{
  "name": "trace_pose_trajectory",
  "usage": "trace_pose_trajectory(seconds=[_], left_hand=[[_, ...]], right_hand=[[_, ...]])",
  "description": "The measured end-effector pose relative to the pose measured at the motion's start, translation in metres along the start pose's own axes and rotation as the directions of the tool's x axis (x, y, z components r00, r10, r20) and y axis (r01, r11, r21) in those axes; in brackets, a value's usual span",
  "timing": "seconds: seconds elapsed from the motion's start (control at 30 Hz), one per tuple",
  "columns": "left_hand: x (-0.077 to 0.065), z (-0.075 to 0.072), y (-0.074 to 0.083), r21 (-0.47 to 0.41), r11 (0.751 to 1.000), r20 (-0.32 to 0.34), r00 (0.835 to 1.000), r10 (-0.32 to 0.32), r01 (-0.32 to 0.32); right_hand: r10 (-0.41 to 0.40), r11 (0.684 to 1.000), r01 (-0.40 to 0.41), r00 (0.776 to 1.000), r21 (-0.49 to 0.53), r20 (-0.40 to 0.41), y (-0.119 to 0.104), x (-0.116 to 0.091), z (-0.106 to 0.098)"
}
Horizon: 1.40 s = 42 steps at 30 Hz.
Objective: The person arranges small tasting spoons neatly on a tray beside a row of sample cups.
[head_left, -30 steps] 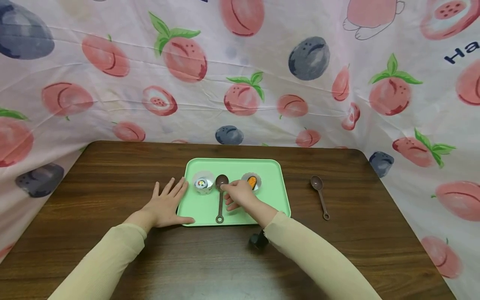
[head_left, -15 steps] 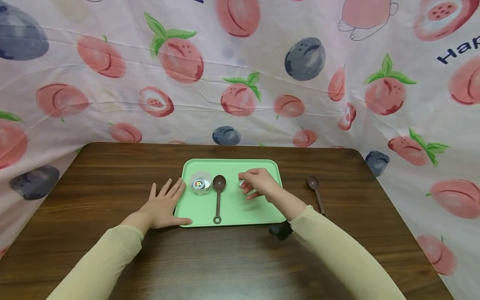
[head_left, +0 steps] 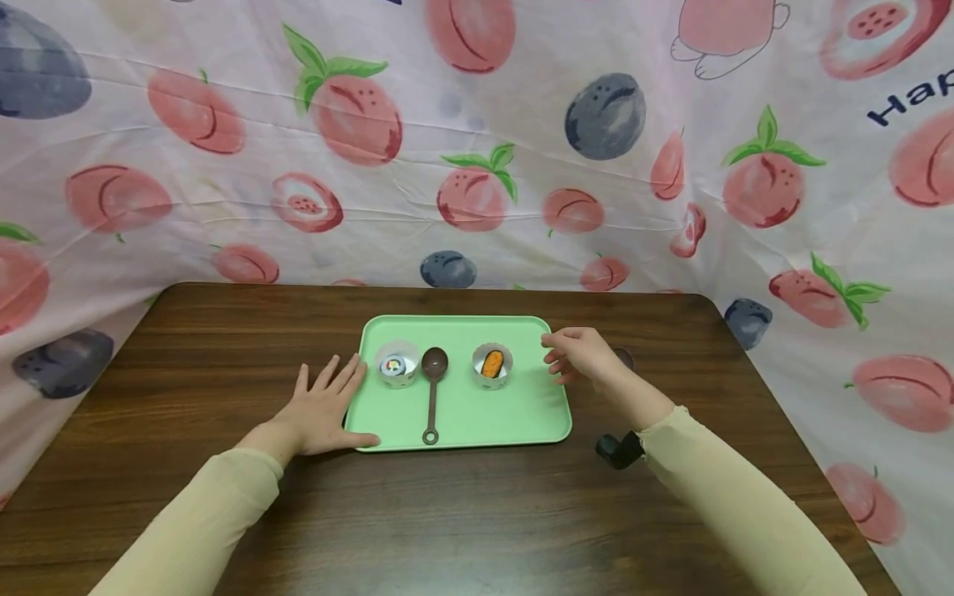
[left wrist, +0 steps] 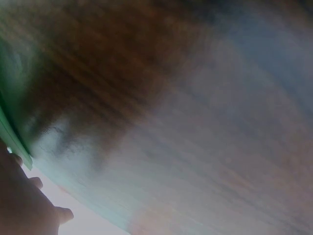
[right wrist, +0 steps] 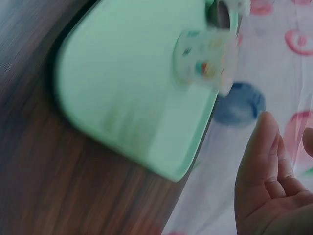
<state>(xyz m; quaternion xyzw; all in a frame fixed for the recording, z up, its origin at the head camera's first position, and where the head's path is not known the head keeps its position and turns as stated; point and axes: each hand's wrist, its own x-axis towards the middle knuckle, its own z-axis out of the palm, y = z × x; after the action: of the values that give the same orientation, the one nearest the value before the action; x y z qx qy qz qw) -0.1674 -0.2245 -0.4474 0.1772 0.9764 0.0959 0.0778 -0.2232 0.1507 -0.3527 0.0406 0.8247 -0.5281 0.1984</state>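
Observation:
On a light green tray (head_left: 462, 424) lies a brown measuring spoon (head_left: 432, 397) between two small paper cups. The left cup (head_left: 398, 381) contains a toy-like sushi roll piece (head_left: 392, 365); the right cup (head_left: 503, 382) contains an orange-topped piece (head_left: 492, 363). Fingers spread, my left hand (head_left: 316, 414) rests at the tray's left edge. My right hand (head_left: 585, 356) hovers by the tray's right edge, fingers loosely bent with nothing between them. Behind it, a second brown spoon (head_left: 624, 358) is mostly hidden. The right wrist view also shows my right hand (right wrist: 274, 191).
A dark wooden table (head_left: 447, 521) bears the tray. Fruit-printed cloth (head_left: 522, 116) hangs along its back and right sides. A black wrist-worn device (head_left: 620, 449) sits under my right wrist. Blurred wood (left wrist: 122, 63) fills much of the left wrist view.
My right hand has moved right, from above the spoon on the tray, past the right cup, to the tray's right edge. My left hand stays at the left edge.

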Motion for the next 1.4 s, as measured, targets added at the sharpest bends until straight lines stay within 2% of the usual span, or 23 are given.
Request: trace_pose_trajectory(seconds=[0.37,0.73,1.0,1.4], left_hand=[[0.000,-0.002,0.002,-0.012,1.000,0.009,1.000,0.000,0.000],[-0.001,-0.002,0.003,-0.002,1.000,0.013,1.000,-0.005,0.005],[-0.002,-0.001,0.005,-0.006,1.000,0.012,1.000,-0.006,0.006],[0.000,0.002,0.003,-0.003,1.000,0.017,1.000,-0.013,0.013]], right_hand=[[0.031,0.997,-0.035,0.998,-0.069,-0.062,0.030,-0.004,-0.045],[0.109,0.993,-0.113,0.987,-0.022,-0.119,0.058,-0.008,-0.078],[0.151,0.988,-0.152,0.974,0.004,-0.167,0.077,-0.005,-0.092],[0.182,0.977,-0.201,0.958,-0.065,-0.224,0.094,-0.002,-0.098]])
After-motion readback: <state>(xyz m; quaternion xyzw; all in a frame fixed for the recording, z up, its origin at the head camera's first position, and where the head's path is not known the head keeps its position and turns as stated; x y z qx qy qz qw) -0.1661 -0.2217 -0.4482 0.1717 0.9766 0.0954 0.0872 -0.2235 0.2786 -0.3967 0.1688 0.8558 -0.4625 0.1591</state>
